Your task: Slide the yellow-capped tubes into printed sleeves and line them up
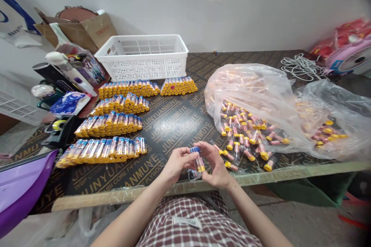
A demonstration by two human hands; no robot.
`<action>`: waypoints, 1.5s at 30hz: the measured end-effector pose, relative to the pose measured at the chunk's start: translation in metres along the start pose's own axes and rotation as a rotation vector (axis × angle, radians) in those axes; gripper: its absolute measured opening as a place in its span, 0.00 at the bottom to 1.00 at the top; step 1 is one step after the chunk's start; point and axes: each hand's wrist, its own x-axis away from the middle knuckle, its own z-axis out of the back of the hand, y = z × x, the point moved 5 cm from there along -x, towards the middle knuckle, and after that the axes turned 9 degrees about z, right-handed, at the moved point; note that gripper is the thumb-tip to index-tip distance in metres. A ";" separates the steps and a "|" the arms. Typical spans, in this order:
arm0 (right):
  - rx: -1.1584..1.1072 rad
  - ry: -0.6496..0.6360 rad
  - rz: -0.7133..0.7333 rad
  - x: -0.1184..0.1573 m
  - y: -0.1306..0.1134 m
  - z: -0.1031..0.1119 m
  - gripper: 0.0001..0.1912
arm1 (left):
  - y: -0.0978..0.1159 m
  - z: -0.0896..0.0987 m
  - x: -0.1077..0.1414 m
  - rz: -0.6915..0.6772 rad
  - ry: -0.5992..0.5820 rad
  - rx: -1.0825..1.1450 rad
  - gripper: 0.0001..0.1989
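Between my two hands, near the table's front edge, is a small clear tube (199, 163) with a blue cap at the top and a yellow end below. My left hand (181, 162) pinches it near the blue cap. My right hand (216, 167) curls around its other side, fingers at the cap and thumb by the yellow end. Under the hands lies a small clear packet (193, 175), partly hidden. To the right, loose tubes with yellow caps (246, 138) spill from a clear plastic bag (249, 80). Stacked rows of blue-and-yellow tubes (107, 148) lie at the left.
A white plastic basket (145, 63) stands at the back. Another plastic bag of tubes (342, 123), a coiled white cord (301, 67) and a pink fan (348, 57) are on the right. A tape dispenser (59, 129) and a purple dustpan-like object (26, 196) sit left.
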 end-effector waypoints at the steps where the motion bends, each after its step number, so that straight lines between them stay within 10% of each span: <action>1: -0.005 0.005 0.006 0.000 0.000 0.000 0.44 | 0.000 0.000 0.000 0.000 -0.002 0.000 0.19; 21: -0.014 -0.015 0.010 -0.004 0.003 0.000 0.44 | -0.001 0.006 -0.007 -0.045 0.021 -0.037 0.18; 29: 0.514 0.295 -0.196 0.006 0.043 0.073 0.31 | 0.025 0.063 -0.073 -0.348 0.592 -0.809 0.21; 35: 1.028 0.155 -0.235 0.024 0.060 0.088 0.17 | 0.024 0.059 -0.063 -0.399 0.697 -1.162 0.18; 40: 1.245 0.045 -0.357 0.038 0.064 0.082 0.11 | -0.012 0.048 -0.041 -0.304 0.460 -1.271 0.12; 45: 0.946 0.206 -0.328 0.037 0.064 0.081 0.08 | -0.031 0.046 -0.040 -0.263 0.396 -1.232 0.04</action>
